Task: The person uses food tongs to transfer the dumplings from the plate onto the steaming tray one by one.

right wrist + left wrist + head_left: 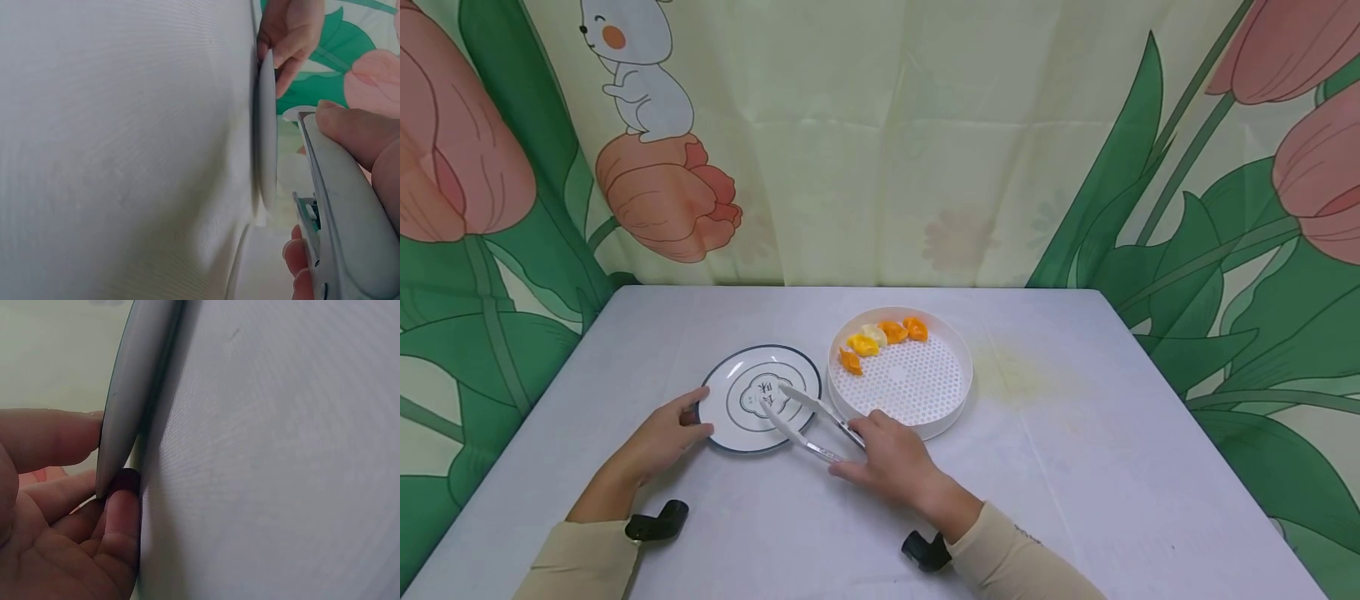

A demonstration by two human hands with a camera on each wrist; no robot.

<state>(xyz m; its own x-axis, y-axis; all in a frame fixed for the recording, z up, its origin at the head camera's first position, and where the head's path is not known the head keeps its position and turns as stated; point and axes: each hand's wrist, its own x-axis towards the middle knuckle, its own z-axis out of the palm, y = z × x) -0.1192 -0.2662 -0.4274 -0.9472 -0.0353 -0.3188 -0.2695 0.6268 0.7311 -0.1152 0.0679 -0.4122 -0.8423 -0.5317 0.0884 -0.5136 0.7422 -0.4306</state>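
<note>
A white plate point(726, 400) with a dark blue rim lies at the centre left of the table. My left hand point(662, 437) pinches its left edge; in the left wrist view the plate's rim point(128, 406) sits between thumb and fingers. Silver tongs point(801, 437) are gripped in my right hand point(895, 462), their arms spread and their tips over the middle of the plate. Nothing shows between the tips. Just right of the plate stands a round white steamer point(957, 392) with a perforated base. Several dumplings point(862, 344), orange, yellow and pale, lie along its back left side.
A white cloth covers the table point(1075, 500), with a yellowish stain point(1015, 371) right of the steamer. Behind the table hangs a curtain point(880, 167) printed with tulips and a white animal.
</note>
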